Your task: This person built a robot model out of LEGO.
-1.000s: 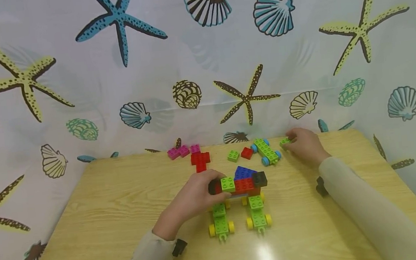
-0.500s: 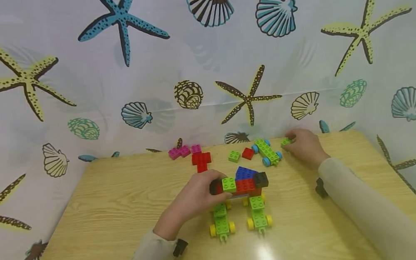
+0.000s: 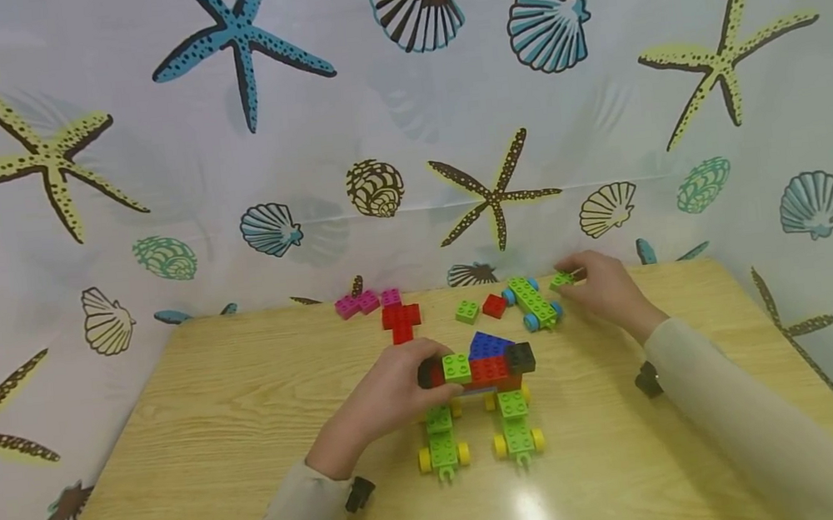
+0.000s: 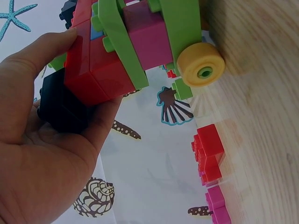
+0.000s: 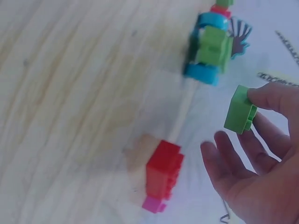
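My left hand [image 3: 391, 386] grips the left end of a toy-brick vehicle [image 3: 489, 368]. In the left wrist view its thumb and fingers lie round a black brick [image 4: 60, 103] and the red bricks [image 4: 100, 70] there. The vehicle stands on two green wheeled bases [image 3: 443, 448] with yellow wheels; a green brick [image 3: 456, 368] sits on top. At the back right, my right hand [image 3: 606, 292] pinches a small green brick [image 5: 239, 112] between thumb and fingers. The right wrist view shows that brick held off the table.
A green base with blue wheels [image 3: 532, 303] stands left of the right hand. Beside it are a loose green brick [image 3: 467, 312] and a red brick [image 3: 495, 306]. Further left lie red bricks [image 3: 401, 320] and pink bricks [image 3: 357, 303]. Another red brick [image 5: 163, 169] shows in the right wrist view.
My right hand has shifted slightly left and up with the small green brick. The left hand and the vehicle hold the same position.
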